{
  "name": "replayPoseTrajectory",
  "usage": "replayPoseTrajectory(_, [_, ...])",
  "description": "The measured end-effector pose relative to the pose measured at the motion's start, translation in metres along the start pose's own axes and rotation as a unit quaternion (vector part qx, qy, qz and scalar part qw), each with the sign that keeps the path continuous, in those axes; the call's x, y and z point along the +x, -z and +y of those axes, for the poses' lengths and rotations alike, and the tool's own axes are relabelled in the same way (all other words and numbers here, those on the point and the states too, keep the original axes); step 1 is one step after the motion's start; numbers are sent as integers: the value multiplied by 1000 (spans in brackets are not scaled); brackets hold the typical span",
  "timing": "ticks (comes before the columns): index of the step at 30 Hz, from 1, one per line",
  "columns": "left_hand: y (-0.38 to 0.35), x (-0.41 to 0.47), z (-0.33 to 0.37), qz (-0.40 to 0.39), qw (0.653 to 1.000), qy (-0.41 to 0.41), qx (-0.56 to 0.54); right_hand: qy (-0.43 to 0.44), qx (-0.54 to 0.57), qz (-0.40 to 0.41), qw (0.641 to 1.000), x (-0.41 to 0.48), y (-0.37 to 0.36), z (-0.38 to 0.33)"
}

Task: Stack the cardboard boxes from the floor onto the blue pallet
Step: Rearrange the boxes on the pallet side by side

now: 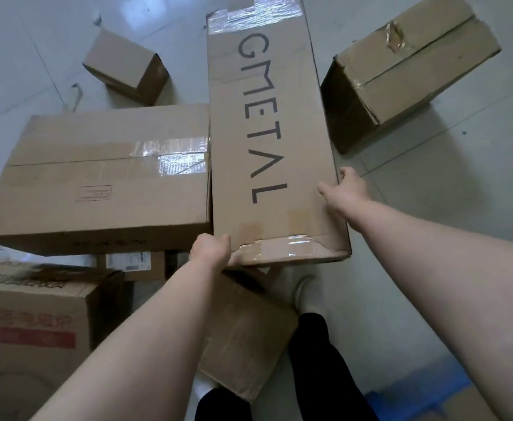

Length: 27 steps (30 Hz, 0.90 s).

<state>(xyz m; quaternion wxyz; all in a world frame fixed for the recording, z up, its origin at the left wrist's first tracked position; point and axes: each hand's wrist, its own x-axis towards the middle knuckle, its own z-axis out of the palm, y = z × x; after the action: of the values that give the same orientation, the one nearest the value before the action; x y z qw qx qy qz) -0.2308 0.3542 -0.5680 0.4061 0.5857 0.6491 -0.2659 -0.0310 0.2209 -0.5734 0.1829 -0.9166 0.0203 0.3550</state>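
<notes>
Long box (267,132), marked "GMETAL" in dark letters down its top face, lies lengthwise away from the person, clear tape at the far end and on the near end flap. Near end is dented at the right corner. Left hand (211,249) is clamped on the near left corner, fingers curled over the edge. Right hand (344,188) grips the right long edge, thumb on the top face, fingers wrapped down the side. Whether the box is lifted or resting cannot be told.

Left long side touches a wide box (97,180), taped across its seam, which sits atop other cartons. Under the near end of the long box: a flat box (243,338), tilted, beside the person's legs and a pale shoe (308,294).

Near left: red-print box (27,326), blurred lettering. Far left on the floor (446,183): small box (126,66), well apart. Far right: torn-tape box (407,71), standing alone on the floor.

Bottom right corner: blue pallet (413,399), only an edge visible.
</notes>
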Motion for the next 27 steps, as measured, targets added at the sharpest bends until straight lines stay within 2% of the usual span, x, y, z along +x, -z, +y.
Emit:
replayPoseTrajectory(3, [-11,12,9,-13,999,28,-34,-9,28,-23,999,24,-14,-2])
replayPoseTrajectory(11, [-15,38,20,11,992,46,-115,-1,143,-53,988,49,-22,18])
replayPoseTrajectory(16, [-19,30,21,4,996,-10,-84,-12,189,-53,980,51,-16,22])
replayPoseTrajectory(23, [10,-2,27,3,992,-22,-126,-29,171,-72,982,34,9,17])
replayPoseTrajectory(27, [35,-29,36,10,994,-59,-88,-38,175,-60,982,8,33,0])
